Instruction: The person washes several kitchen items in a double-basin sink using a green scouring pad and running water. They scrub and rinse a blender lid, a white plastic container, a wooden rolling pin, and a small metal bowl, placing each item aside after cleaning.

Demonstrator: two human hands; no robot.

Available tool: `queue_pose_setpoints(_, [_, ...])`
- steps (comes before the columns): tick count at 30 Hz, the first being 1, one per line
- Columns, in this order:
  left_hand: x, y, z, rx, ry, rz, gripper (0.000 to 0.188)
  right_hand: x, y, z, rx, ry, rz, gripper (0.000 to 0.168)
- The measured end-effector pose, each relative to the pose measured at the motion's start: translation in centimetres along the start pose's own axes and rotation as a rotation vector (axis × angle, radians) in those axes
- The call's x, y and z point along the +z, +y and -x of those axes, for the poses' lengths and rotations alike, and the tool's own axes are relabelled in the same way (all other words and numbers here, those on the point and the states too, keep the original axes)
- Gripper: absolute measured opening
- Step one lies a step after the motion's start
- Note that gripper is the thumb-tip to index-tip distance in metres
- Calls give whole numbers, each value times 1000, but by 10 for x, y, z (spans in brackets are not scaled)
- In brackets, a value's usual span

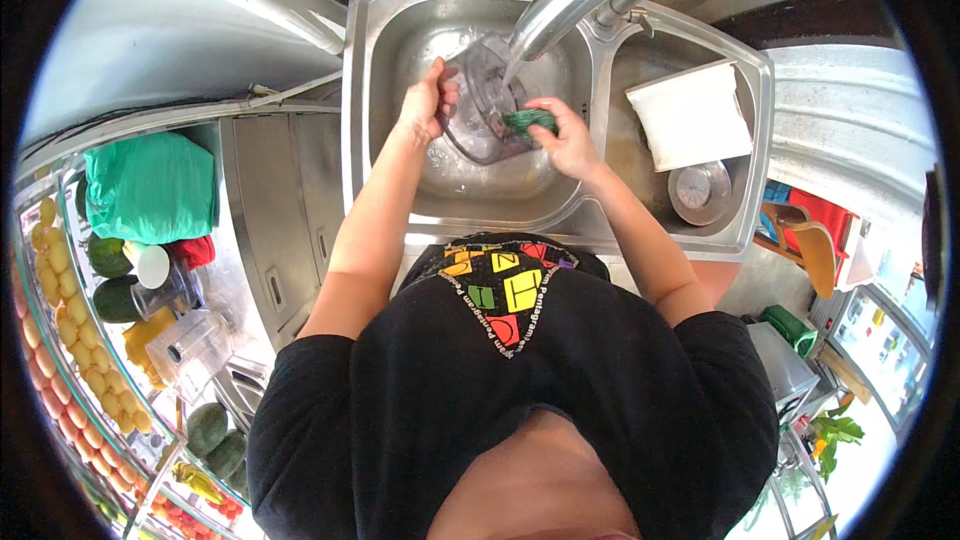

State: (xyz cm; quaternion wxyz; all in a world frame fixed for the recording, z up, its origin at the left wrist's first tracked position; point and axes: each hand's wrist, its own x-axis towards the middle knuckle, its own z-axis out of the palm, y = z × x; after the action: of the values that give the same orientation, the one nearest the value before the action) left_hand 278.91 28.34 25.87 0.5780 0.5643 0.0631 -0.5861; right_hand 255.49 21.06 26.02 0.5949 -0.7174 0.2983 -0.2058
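Over the left basin of a stainless steel sink (358, 112), my left hand (429, 103) grips the side of a transparent, grey-tinted plastic container (469, 136). The container lies tilted, and its exact shape is hard to make out through the glare. My right hand (568, 136) pinches a green scouring pad (529, 122) against the container's right side. Water (511, 73) runs from the chrome faucet (559, 11) onto the container between my hands.
The right basin holds a white rectangular container (691, 118) and a small round bowl (699, 192). On the left counter sit a green plastic bag (150, 186), a clear plastic jug (191, 351) and watermelons (116, 298). A wooden chair (811, 244) stands at right.
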Motion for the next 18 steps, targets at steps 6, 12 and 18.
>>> queue_pose_setpoints(6, [25,-4,-5,59,63,-23,34,18,-39,-4,-164,212,139,41])
queue_pose_setpoints(12, [38,-13,0,53,280,17,30,19,-41,-7,105,229,412,44])
queue_pose_setpoints(18, [25,-22,-13,-37,363,91,28,26,-27,-4,-118,327,282,50])
